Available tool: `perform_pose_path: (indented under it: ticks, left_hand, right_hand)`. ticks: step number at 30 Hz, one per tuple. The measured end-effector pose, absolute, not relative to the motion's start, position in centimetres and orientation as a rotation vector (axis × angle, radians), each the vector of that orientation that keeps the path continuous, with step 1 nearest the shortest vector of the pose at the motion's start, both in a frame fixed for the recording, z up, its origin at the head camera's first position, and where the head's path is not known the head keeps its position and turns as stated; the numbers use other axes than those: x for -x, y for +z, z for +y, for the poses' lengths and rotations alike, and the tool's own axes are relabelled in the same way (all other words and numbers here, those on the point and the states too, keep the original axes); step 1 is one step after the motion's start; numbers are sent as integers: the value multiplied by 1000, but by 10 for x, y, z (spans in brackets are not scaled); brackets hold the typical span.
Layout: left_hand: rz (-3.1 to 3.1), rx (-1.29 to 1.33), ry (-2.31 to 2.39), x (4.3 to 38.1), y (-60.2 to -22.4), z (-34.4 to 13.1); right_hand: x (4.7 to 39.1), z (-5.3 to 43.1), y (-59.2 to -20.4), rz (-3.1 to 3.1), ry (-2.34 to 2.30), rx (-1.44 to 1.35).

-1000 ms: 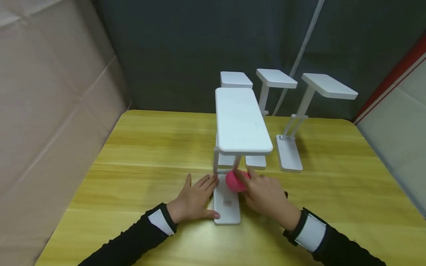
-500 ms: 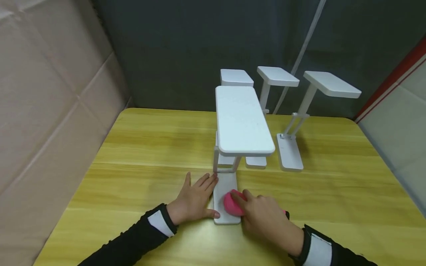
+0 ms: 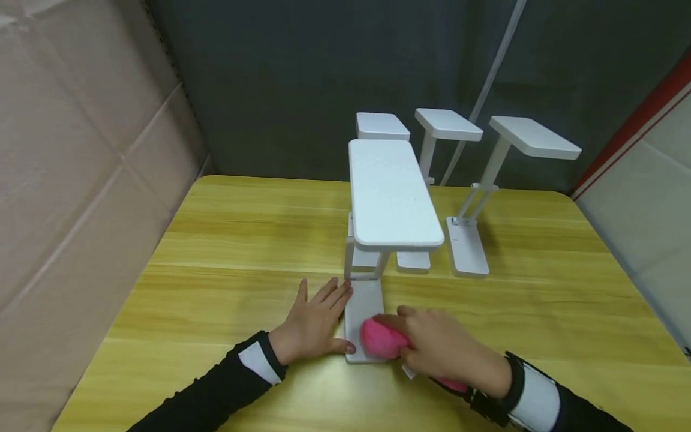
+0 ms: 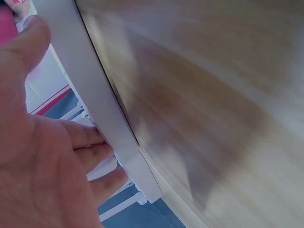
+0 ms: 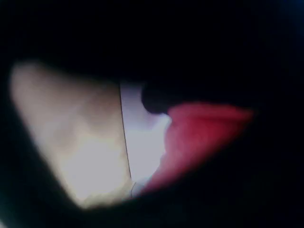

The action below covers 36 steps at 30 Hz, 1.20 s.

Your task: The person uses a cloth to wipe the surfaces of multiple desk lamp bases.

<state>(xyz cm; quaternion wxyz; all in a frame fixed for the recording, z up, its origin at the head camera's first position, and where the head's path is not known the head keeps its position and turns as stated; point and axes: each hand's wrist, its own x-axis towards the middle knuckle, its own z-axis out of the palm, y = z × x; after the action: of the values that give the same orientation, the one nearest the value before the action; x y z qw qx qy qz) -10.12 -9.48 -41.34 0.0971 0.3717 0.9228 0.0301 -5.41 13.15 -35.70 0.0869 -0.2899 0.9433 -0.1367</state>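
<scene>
A white foldable phone stand [image 3: 394, 198] stands before me, its top plate raised over a flat base [image 3: 363, 300]. My left hand [image 3: 313, 327] lies along the base's left side, fingers straight; fingertips meet the edge near the hinge and the thumb rests at the front corner. The left wrist view shows these fingers [image 4: 90, 152] against the base's side. My right hand [image 3: 445, 345] grips a bunched pink cloth [image 3: 383, 339] and presses it on the front part of the base. A small white tag [image 3: 409, 372] hangs below that hand. Mostly dark, the right wrist view shows the pink cloth [image 5: 199, 142] blurred.
Behind it are three more white stands: a partly hidden one [image 3: 382, 125], a middle one [image 3: 448, 125] and a right one [image 3: 534, 137]. They stand on a yellow wood-grain table [image 3: 259, 240], with a dark curtain [image 3: 281, 84] behind and a pale wall [image 3: 81, 180] at left.
My right hand has drawn the pink cloth from the hinge end of the base toward its front edge, and the wrist has turned. The left hand stays in place.
</scene>
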Motion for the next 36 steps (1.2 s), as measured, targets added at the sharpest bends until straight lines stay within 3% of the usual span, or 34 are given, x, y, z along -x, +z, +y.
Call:
perform_pose_path:
  ticks: [6,12,28,36]
  left_hand:
    - [2706,-1070,82,102,-412,-94]
    - [2679,-1058,93,99,-412,-91]
    - [2703,-1075,55,99,-408,-93]
    - [2696,-1073,117,99,-407,-94]
  right_hand:
    - [87,102,-376,3154,126,834]
    - [79,87,-382,3049,623,831]
    - [26,107,-364,2822,-167,986]
    - [62,131,-349,2790,-516,841]
